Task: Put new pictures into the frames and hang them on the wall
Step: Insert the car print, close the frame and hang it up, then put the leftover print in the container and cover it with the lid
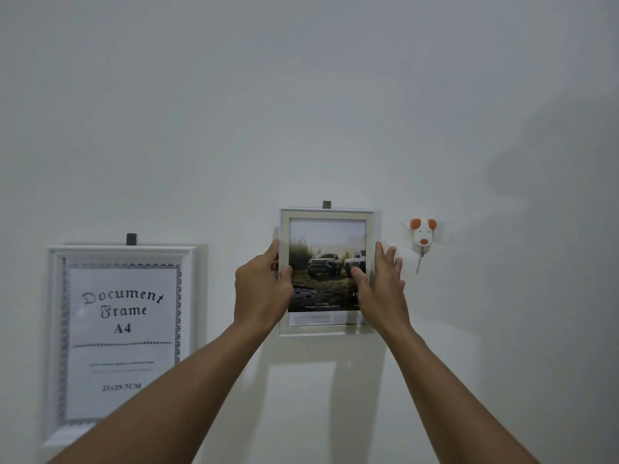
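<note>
the small frame (330, 262) with a picture of two cars is flat against the white wall (301, 95), its top just under a dark hook (326, 204). the left hand (264, 286) grips its left edge, thumb on the glass. the right hand (382, 286) keeps fingers straight and spread at the right edge, thumb pressing the front. a big frame (120, 329) hangs at the left
</note>
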